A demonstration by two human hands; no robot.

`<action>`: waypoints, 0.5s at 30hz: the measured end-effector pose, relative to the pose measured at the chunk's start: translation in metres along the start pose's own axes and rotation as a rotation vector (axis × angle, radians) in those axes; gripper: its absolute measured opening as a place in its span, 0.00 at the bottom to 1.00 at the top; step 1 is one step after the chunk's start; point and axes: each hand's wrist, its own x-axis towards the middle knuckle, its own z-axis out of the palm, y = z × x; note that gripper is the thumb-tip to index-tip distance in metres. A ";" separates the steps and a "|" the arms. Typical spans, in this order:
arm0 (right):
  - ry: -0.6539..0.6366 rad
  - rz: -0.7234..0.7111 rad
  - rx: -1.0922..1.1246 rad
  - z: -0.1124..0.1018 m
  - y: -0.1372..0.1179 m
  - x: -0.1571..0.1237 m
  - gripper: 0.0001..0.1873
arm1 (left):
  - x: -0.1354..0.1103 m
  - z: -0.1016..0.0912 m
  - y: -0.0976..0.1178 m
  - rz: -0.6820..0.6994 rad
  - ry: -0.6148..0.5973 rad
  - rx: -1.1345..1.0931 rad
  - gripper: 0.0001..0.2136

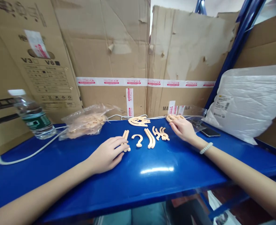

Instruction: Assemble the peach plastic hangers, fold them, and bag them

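Note:
Small cream plastic hook-shaped parts lie on a blue metal shelf [152, 175]. My left hand [108, 153] rests flat on the shelf, fingers stretched out, its fingertips touching a pair of straight cream pieces [125, 139]. My right hand [183, 128] lies palm down with fingers spread, fingertips on a small heap of curved pieces [173, 117] at a clear bag's mouth. Between the hands lie a single hook [138, 139], a pair of long curved pieces [150, 138] and a cluster of forked pieces [160, 133]. A pile of curved parts [139, 121] sits further back.
A clear bag of cream parts [86, 123] lies at the back left beside a water bottle [32, 115]. A white cable [30, 154] runs along the shelf. A phone [209, 132] and a white plastic package [250, 103] sit at the right. Cardboard boxes [110, 53] stand behind.

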 end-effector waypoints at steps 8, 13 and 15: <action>-0.066 -0.005 -0.033 0.001 -0.005 -0.001 0.16 | -0.004 0.000 -0.003 -0.055 -0.075 -0.109 0.16; -0.053 -0.009 -0.065 0.004 -0.001 -0.004 0.16 | -0.004 0.000 -0.004 -0.037 -0.104 -0.140 0.14; -0.066 -0.010 -0.075 0.005 0.000 -0.004 0.17 | -0.004 -0.001 -0.004 -0.029 -0.103 -0.142 0.14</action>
